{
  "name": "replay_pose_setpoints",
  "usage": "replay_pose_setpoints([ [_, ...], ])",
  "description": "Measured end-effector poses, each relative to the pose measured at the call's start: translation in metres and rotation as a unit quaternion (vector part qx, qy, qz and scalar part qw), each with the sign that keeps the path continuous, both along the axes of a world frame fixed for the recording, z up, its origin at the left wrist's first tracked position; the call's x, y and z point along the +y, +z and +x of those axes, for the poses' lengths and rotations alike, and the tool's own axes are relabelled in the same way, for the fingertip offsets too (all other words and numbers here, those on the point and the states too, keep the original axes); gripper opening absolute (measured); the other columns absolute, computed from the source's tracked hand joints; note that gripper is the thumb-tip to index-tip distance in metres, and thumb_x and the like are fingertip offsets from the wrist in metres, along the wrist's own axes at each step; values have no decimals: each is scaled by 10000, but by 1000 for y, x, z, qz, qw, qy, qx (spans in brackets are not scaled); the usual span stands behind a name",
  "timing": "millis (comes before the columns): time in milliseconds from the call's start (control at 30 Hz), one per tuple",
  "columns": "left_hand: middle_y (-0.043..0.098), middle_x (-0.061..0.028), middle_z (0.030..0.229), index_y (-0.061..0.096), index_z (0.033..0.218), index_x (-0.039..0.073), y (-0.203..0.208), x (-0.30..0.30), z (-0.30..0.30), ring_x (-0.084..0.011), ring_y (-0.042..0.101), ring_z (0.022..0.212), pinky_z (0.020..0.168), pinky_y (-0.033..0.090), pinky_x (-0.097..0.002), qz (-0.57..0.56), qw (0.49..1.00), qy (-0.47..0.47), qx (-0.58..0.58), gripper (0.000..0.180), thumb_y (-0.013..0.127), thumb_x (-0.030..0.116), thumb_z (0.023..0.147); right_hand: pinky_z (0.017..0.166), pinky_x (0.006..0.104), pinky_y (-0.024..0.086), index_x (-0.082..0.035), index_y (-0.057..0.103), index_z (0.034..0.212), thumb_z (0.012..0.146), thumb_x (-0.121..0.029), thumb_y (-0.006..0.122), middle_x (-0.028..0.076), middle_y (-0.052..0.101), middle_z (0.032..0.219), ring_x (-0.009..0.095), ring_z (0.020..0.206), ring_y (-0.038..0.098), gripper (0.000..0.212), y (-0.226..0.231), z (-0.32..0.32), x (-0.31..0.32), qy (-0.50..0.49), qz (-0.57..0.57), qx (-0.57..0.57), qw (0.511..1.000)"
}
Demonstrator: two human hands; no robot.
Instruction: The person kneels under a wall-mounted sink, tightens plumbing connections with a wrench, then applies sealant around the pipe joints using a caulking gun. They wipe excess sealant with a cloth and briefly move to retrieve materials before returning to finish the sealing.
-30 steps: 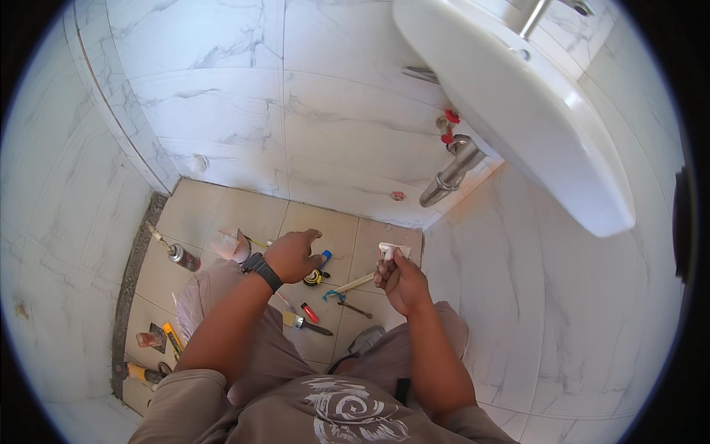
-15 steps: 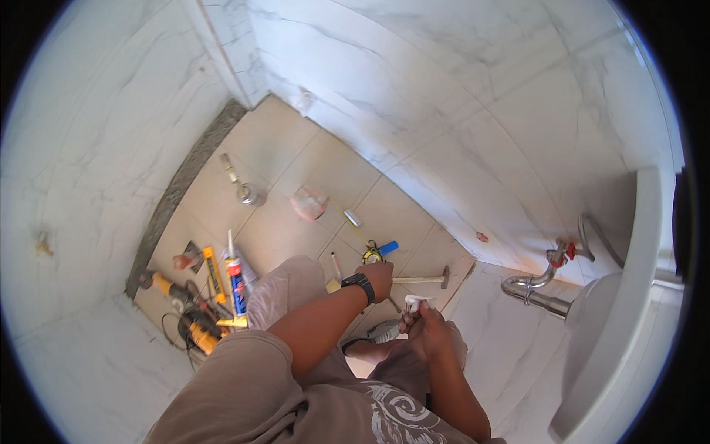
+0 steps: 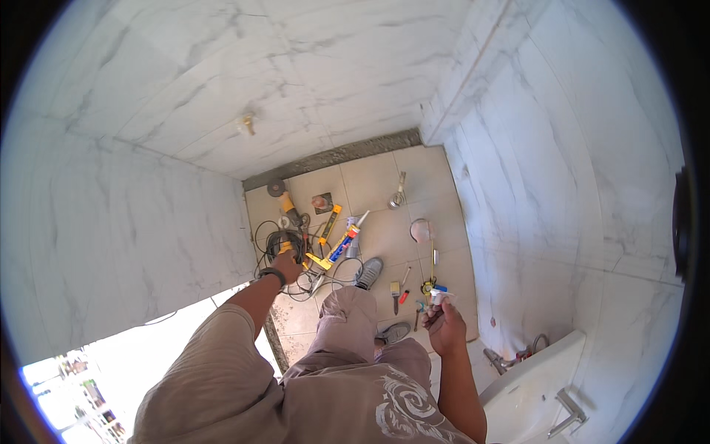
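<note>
My left hand is down among the power tools on the left, at a yellow-and-black power tool with black cords around it. Its fingers are over the tool, and their grip is hard to make out. A small white piece sits between the fingers of my raised right hand; its exact kind is unclear. Beside the left hand lies a yellow caulking gun with a blue-and-red sealant cartridge. An angle grinder with a dark disc lies farther back.
Around the right hand lie a tape measure, a paintbrush, a red-handled tool and a hammer. A yellow level lies past the caulking gun. A sink stands at lower right; marble-patterned walls enclose the floor.
My view has turned left. My left hand has moved from near the tape measure to the power tools on the left. The white piece stays in my right hand.
</note>
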State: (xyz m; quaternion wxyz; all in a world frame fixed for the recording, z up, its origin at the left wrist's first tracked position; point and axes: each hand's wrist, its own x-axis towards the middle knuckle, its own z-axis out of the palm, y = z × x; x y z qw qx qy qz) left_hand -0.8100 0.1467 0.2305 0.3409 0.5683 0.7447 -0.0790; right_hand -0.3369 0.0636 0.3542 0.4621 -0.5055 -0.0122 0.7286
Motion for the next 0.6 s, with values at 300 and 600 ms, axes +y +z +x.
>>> replay_pose_setpoints([
  [300,698,-241,1288,668,1294,26,141,-357,-169,-363,668,1212,1046,527,-419,16,899,418,132,519,768,315,874,736,347,455,-151,573,936,1079,-437,545,-2,579,852,186,790,572,321,80,37,52,94,132,-40,986],
  [600,683,-141,1341,666,1329,38,80,-645,59,-248,728,1135,837,627,-429,-368,786,454,-203,554,714,450,961,734,361,430,-149,578,993,1071,-401,552,19,569,889,196,812,546,264,116,-38,29,248,153,-6,957],
])
